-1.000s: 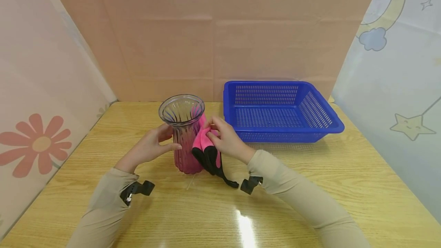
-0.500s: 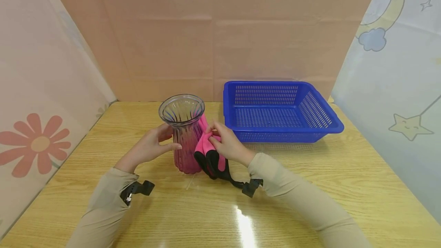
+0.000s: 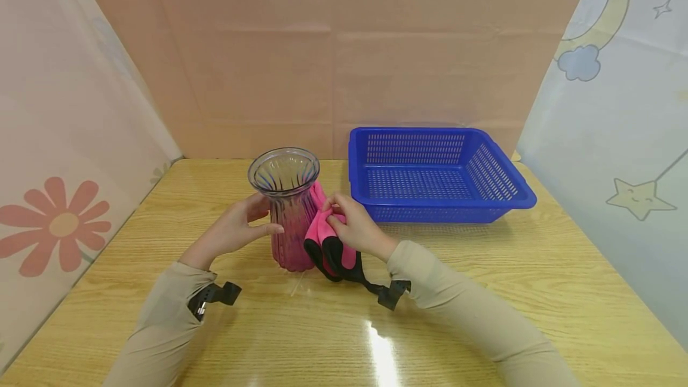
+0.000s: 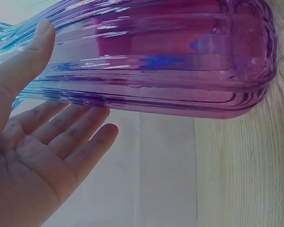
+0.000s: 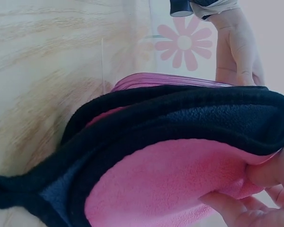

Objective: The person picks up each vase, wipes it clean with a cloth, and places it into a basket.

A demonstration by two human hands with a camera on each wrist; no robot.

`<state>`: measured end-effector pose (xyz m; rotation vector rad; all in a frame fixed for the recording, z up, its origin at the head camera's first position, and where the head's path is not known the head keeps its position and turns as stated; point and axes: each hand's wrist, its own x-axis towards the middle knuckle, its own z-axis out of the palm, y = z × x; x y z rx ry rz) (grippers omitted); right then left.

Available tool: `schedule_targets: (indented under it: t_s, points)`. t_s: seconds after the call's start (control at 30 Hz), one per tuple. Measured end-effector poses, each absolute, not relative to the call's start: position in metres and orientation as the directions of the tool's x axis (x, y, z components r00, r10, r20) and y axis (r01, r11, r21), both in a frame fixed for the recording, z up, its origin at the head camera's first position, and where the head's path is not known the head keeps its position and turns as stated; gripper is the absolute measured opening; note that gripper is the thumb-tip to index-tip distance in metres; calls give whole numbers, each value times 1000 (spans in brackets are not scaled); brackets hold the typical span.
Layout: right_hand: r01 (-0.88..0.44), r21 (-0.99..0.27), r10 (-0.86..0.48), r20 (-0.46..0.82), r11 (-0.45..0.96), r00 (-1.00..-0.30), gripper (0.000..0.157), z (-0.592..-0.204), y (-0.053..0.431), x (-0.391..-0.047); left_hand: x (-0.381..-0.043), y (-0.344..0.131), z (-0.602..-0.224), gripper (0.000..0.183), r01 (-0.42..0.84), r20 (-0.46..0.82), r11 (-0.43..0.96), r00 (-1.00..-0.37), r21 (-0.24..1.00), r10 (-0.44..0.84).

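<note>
A ribbed glass vase (image 3: 290,232), clear at its flared rim and pink toward the base, stands upright on the table. My left hand (image 3: 236,229) holds its left side, thumb on the near side and fingers beyond. In the left wrist view, the thumb and fingertips of that left hand (image 4: 47,137) lie along the glass. My right hand (image 3: 352,220) pinches a soft pink fleece piece with black edging (image 3: 325,235) against the vase's right side. From it, a black strap (image 5: 19,187) trails down toward the right wrist. Part of the pink fabric is hidden behind the vase.
A blue perforated plastic basket (image 3: 430,212) stands at the back right, behind my right hand. The wooden table (image 3: 301,339) meets a peach backdrop at the rear and printed panels at both sides. Black wrist cameras (image 3: 230,293) sit on both sleeves.
My right hand has moved slightly down and right with the pink fleece piece, whose black lower edge has swung rightward from the vase. My left hand and the vase have stayed in place.
</note>
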<state>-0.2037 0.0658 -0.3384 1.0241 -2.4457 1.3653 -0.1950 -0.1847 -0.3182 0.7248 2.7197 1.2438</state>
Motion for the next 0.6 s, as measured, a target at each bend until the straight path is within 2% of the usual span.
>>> schedule_targets:
  t_s: [0.6]
  points:
    - [-638, -710, -449, 485, 300, -751, 10, -317, 60, -205, -194, -184, -318, 69, 388, 131, 563, -888, 730, 441]
